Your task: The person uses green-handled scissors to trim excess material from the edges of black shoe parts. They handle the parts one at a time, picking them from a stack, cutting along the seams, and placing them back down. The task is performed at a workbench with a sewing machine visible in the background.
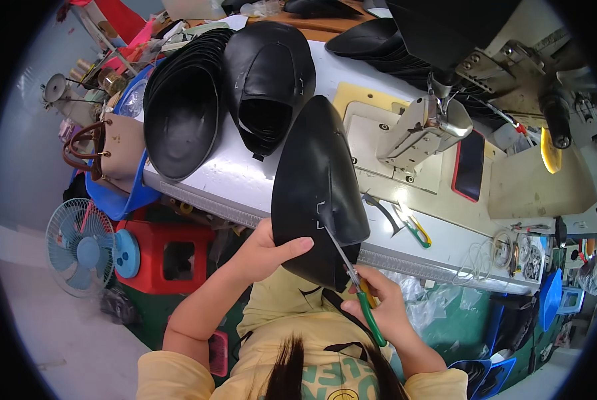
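My left hand (pixel 276 251) grips the lower left edge of a curved black shell piece (pixel 315 167), thumb on top, tilted over the table's front edge. The piece has a raised part on its right side and a small pale stitched outline near its middle. My right hand (pixel 383 303) is closed round scissors (pixel 367 313) with green and yellow handles. Their blades lie against the piece, the tips beside the stitched outline. Whether they cut anything there cannot be made out. Behind stand an assembled black shell (pixel 272 73) with an opening and a nested stack of black shells (pixel 180 127).
A sewing machine (pixel 432 123) stands at the right on the white table (pixel 198 188). Near it lie a phone (pixel 468 165), another green-and-yellow-handled cutter (pixel 415 227) and a black strip (pixel 385 215). More black shells (pixel 372 43) sit behind. A handbag (pixel 122 143), fan (pixel 82 247) and red stool (pixel 158 250) are left.
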`<state>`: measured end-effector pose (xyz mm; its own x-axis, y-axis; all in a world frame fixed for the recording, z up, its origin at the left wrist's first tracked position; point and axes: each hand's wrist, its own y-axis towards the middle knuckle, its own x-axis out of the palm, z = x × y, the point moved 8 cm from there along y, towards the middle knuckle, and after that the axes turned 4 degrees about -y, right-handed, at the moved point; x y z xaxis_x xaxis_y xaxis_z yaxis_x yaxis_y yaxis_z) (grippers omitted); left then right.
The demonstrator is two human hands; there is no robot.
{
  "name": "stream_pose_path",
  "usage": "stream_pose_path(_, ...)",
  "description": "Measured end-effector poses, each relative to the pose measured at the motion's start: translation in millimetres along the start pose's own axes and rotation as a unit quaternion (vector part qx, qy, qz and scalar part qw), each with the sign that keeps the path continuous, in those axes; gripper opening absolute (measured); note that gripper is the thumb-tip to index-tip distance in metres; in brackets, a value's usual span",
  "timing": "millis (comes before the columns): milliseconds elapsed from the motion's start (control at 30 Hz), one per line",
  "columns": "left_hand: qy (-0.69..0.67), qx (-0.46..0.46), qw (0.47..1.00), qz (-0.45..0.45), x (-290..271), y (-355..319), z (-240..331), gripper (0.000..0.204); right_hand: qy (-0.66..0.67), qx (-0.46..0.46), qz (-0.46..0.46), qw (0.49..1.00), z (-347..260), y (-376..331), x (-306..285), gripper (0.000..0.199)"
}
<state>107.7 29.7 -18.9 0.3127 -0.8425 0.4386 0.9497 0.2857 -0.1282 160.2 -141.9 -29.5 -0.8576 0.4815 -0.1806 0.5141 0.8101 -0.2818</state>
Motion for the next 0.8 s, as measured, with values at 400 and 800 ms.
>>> stream_pose_path(400, -0.159, 0.031, 0.980, 0.117, 30.2, -3.4, -17.9, 0.017, 0.175, 0.025, 0.002, 0.984, 19.5, -18.8, -10.2, 0.052)
stream_pose_path(800, -0.163, 0.086, 0.973, 0.139, 29.8, -6.4, -22.1, 0.015, 0.214, 0.006, -0.002, 0.977, 19.7, -23.5, -2.5, 0.047)
